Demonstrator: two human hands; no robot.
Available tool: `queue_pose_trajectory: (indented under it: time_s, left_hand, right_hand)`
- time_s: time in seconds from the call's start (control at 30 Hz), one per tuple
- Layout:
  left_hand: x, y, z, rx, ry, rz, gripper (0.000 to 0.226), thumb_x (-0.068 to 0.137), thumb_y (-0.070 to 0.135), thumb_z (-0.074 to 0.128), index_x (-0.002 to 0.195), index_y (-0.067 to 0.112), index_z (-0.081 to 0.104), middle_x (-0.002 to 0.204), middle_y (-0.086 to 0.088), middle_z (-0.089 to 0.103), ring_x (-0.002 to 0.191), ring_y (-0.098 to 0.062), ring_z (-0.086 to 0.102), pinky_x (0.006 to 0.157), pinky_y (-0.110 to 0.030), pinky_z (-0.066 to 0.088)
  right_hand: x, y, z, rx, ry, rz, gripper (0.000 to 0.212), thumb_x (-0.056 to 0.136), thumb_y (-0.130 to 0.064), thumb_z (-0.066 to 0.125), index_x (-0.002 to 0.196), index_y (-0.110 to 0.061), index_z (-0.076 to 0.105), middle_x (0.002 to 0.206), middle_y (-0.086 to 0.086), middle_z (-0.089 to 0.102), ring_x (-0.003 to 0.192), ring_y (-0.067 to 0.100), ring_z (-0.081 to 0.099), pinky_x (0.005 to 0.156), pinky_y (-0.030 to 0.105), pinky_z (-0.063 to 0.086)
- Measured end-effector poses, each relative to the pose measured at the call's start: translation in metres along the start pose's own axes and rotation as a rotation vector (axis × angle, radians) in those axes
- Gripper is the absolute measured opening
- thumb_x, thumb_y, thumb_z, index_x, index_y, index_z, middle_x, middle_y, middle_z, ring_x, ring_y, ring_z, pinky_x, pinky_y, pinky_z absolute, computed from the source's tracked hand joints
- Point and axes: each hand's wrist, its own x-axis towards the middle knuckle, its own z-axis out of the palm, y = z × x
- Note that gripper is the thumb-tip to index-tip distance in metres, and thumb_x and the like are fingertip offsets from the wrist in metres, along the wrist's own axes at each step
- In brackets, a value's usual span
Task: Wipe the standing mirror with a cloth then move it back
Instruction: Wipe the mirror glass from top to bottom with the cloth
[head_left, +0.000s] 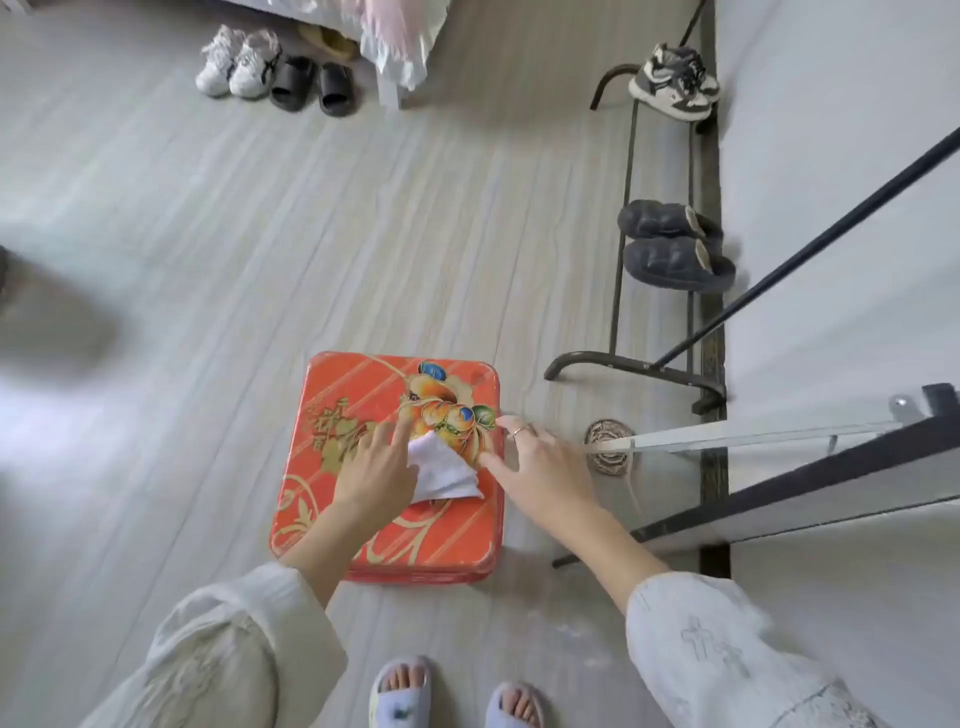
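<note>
Far left of the pale plank floor (156, 218): just a blurred dark shape at the frame edge, can't identify. Top left, by a bed corner: white sneakers (236, 62), then black slides (314, 83).

Centre: red tin box (332, 415) with gold and fruit print, lying flat on the floor. Left hand (376, 470) on its lid, index finger extended, remaining fingers over the left edge of a small white cloth (444, 470); a real pinch on it isn't clear. Cloth lies bunched on the lid, between both hands. Right hand (545, 467), ring on one finger, fingers straight, fingertip touching the cloth's right edge, holding nothing.

Bottom: feet in light slippers (400, 696), loose pale sleeves.

Right: round floor drain (610, 447). Black metal rack (670, 234) along the wall carries dark padded slippers (675, 244) and grey-white sneakers (675, 80). Standing mirror (810, 483), dark frame, at far right edge, well apart from the cloth, neither hand touching it.
</note>
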Motion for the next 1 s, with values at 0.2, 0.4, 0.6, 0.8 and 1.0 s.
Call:
queue_pose_trajectory:
  time_s: [0.2, 0.4, 0.6, 0.8, 1.0]
  left_hand:
    - [0.032, -0.012, 0.032, 0.037, -0.029, -0.107, 0.045, 0.089, 0.016, 0.052, 0.132, 0.008, 0.039, 0.12, -0.014, 0.049, 0.108, -0.031, 0.049, 0.084, -0.039, 0.044]
    - [0.02, 0.015, -0.001, -0.118, -0.083, -0.029, 0.027, 0.093, 0.011, 0.044, 0.117, 0.003, 0.051, 0.112, -0.014, 0.048, 0.084, -0.026, 0.05, 0.067, -0.03, 0.039]
    - [-0.03, 0.065, -0.09, -0.122, -0.232, 0.145, 0.019, 0.088, 0.015, 0.05, 0.104, 0.007, 0.055, 0.077, 0.0, 0.051, 0.064, -0.015, 0.045, 0.049, -0.021, 0.031]
    - [-0.098, 0.122, -0.175, -0.15, -0.312, 0.221, 0.016, 0.087, 0.029, 0.058, 0.092, 0.014, 0.055, 0.074, 0.002, 0.045, 0.062, -0.01, 0.042, 0.052, -0.018, 0.031]
    - [-0.16, 0.181, -0.229, -0.203, -0.369, 0.256, 0.02, 0.085, 0.029, 0.06, 0.088, 0.01, 0.055, 0.071, 0.002, 0.044, 0.061, -0.011, 0.04, 0.052, -0.02, 0.031]
  right_hand:
    - [0.017, 0.026, 0.041, 0.063, 0.006, 0.063, 0.049, 0.092, -0.051, 0.042, 0.134, -0.027, 0.041, 0.126, -0.002, 0.056, 0.116, 0.02, 0.052, 0.094, 0.033, 0.039]
    - [0.002, 0.021, 0.018, 0.136, -0.034, 0.09, 0.044, 0.094, -0.042, 0.043, 0.134, -0.026, 0.041, 0.127, -0.002, 0.054, 0.118, 0.02, 0.05, 0.092, 0.032, 0.04]
    - [-0.035, -0.011, -0.075, 0.153, -0.212, 0.004, 0.069, 0.086, -0.05, 0.054, 0.144, -0.034, 0.022, 0.149, -0.004, 0.031, 0.138, 0.016, 0.026, 0.106, 0.035, 0.03]
    - [-0.093, -0.036, -0.169, 0.294, -0.254, 0.015, 0.085, 0.08, -0.039, 0.067, 0.147, -0.031, 0.016, 0.152, -0.006, 0.018, 0.139, 0.013, 0.024, 0.102, 0.022, 0.023]
    - [-0.162, -0.038, -0.227, 0.517, -0.302, 0.065, 0.074, 0.081, -0.028, 0.07, 0.144, -0.028, 0.03, 0.152, -0.006, 0.022, 0.139, 0.013, 0.024, 0.105, 0.022, 0.024]
